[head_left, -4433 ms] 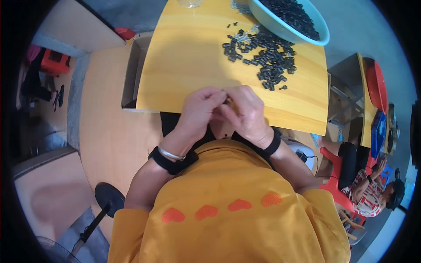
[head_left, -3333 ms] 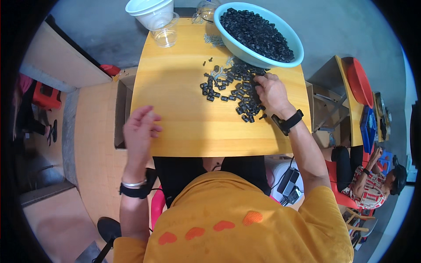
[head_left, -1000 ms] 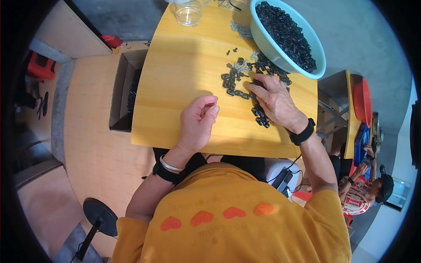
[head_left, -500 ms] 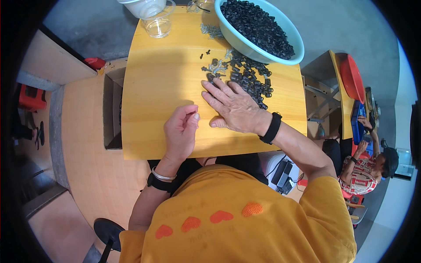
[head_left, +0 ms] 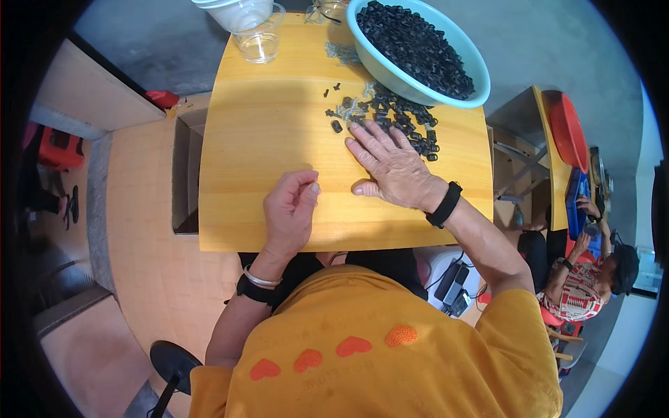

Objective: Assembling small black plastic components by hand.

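Black parts lie between the pale-blue basin and the nearer, spread right hand (left hand curled closed, contents unclear).

Earlier joined at six o'clock of the table, the left hand and the right hand are now apart: the first is curled at seven o'clock, the second is spread at four. The right hand has also left one black piece, which now lies untouched at nine o'clock of the black pile.
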Action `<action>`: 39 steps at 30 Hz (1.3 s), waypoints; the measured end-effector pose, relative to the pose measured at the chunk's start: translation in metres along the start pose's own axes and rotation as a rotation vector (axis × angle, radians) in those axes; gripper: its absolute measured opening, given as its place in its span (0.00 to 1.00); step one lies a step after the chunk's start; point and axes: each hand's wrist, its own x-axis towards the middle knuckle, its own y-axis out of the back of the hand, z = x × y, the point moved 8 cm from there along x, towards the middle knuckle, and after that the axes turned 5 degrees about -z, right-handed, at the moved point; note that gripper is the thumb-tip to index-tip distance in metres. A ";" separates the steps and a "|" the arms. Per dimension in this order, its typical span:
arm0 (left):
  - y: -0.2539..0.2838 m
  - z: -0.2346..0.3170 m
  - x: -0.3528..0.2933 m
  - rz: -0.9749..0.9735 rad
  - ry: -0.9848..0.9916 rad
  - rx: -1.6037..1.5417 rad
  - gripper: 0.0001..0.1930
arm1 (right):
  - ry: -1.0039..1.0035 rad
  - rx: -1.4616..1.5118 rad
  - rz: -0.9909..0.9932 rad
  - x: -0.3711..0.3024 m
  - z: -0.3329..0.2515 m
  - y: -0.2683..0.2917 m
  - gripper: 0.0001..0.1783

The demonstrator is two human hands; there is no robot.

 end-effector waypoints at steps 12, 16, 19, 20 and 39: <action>-0.002 0.004 0.000 -0.002 -0.028 0.072 0.09 | -0.257 0.307 0.298 -0.047 0.066 0.050 0.30; -0.001 0.003 0.000 0.014 -0.018 0.049 0.09 | -0.385 0.373 0.242 -0.089 0.083 0.048 0.25; -0.003 0.003 0.001 0.000 -0.027 0.045 0.09 | -0.431 0.430 0.232 -0.112 0.079 0.041 0.17; -0.003 0.004 0.001 -0.007 -0.028 0.046 0.09 | -0.474 0.475 0.162 -0.118 0.079 0.032 0.14; -0.007 0.010 -0.003 0.052 0.073 0.029 0.08 | -0.164 0.758 0.240 -0.090 0.031 0.030 0.11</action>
